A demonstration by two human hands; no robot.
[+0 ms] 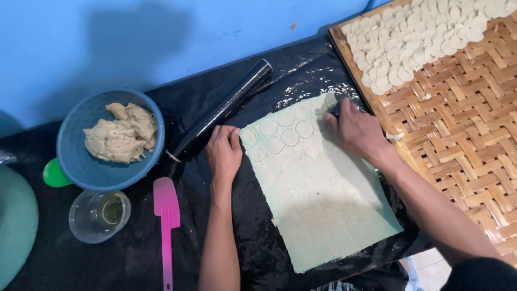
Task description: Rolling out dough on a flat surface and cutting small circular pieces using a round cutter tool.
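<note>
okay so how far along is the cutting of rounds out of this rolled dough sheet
Done: a pile of cut rounds lies on the woven tray, and about ten circles are pressed into the far end of the dough sheet. In hand: the right hand presses a dark cutter at the sheet's far corner while the left hand rests at its edge. Left: most of the sheet is uncut, plus dough in the blue bowl.

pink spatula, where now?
Head view, lower left: the pink spatula lies on the black sheet, between the glass cup and the left forearm, below the blue bowl.

bare forearms, a dark sleeve [479, 275] at right elbow
</note>
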